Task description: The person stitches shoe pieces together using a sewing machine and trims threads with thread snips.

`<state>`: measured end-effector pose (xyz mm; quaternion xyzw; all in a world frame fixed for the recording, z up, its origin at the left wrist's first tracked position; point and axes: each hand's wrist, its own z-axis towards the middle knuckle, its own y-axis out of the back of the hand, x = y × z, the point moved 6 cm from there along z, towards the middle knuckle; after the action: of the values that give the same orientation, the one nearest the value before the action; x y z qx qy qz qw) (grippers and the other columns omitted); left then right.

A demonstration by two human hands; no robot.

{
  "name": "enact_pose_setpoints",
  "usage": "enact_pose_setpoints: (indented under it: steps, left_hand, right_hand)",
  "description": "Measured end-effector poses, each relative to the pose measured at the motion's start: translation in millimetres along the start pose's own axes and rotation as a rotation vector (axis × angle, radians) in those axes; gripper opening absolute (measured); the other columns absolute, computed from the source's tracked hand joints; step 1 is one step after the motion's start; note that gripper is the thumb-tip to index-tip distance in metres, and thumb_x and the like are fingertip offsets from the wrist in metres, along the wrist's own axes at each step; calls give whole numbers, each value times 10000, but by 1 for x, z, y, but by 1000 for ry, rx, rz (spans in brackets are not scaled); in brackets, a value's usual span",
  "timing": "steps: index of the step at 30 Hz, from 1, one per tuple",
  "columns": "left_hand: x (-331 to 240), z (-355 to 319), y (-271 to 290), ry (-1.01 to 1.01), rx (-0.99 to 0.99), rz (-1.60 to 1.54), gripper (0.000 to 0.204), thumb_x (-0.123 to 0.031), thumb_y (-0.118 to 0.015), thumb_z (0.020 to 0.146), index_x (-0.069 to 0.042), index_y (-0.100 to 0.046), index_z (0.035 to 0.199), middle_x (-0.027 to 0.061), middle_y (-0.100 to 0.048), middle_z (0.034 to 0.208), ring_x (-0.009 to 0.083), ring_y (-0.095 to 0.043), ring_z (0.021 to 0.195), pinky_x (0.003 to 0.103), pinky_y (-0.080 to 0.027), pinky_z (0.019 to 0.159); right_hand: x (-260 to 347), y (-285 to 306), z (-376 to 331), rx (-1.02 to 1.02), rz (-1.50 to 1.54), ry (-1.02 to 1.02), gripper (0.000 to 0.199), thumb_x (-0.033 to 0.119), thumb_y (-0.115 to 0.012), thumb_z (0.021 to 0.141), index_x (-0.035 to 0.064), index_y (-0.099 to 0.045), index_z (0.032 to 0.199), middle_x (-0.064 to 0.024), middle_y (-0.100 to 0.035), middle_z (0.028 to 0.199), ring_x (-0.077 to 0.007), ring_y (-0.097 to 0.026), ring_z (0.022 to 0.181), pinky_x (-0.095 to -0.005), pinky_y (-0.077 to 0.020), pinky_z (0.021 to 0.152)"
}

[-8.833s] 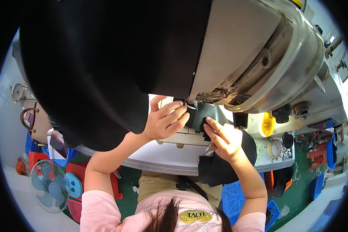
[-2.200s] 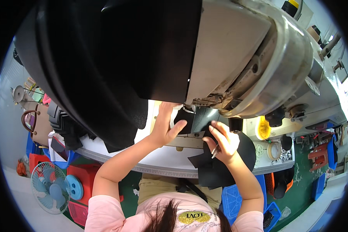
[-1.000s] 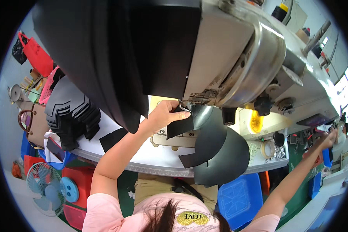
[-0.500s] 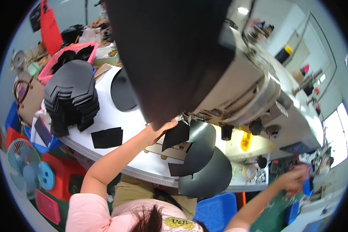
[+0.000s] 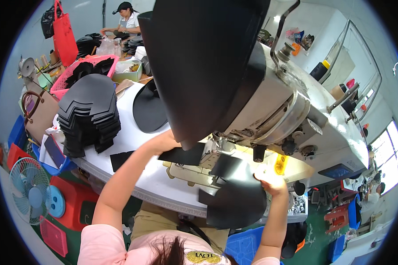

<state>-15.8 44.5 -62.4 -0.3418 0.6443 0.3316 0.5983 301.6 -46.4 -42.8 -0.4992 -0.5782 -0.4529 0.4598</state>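
A sewing machine [image 5: 269, 119] stands over the white table, its needle area lit. Beside the needle, a flat black strip [image 5: 181, 156] lies on the machine bed. My left hand [image 5: 164, 140] is at the strip's far left end, its fingers hidden behind a large dark curved sheet [image 5: 203, 57] that looms in front of the machine. Right of the needle, my right hand [image 5: 273, 180] is closed at the edge of a smooth black curved piece [image 5: 236, 194], glaring under the lamp. That piece overhangs the table's near edge.
A tall stack of black cut pieces [image 5: 89, 110] stands left, with a pink basket [image 5: 84, 70] behind it. Another curved black piece [image 5: 149, 108] lies on the table. A fan [image 5: 33, 190] and red stool [image 5: 75, 205] stand lower left. A co-worker [image 5: 127, 22] sits at the back.
My right hand has come from the far right to the curved piece's edge. My left hand has moved left and away from the needle. The black pieces have shifted on the bed.
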Motion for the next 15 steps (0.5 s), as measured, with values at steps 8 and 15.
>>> enact_pose_setpoints:
  steps: [8,15]
  left_hand:
    - [-8,-12,-27,-573,-507,514,438,-246,-632,795,-31,-513,1157,139,-505,1142,260,-488,1035,356,-349,932]
    - [-19,23,-83,-316,-395,-105,428,-269,-634,814,-4,-510,1126,44,-622,891,59,-531,755,214,-419,672]
  right_hand:
    - [-58,35,20,-20,-626,-28,332,91,-683,737,-6,-545,1023,-61,-604,886,-152,-560,789,-308,-450,701]
    - [30,-36,-37,-564,-739,857,111,-16,-549,817,-21,-603,914,-58,-549,632,-111,-472,481,-219,-380,470]
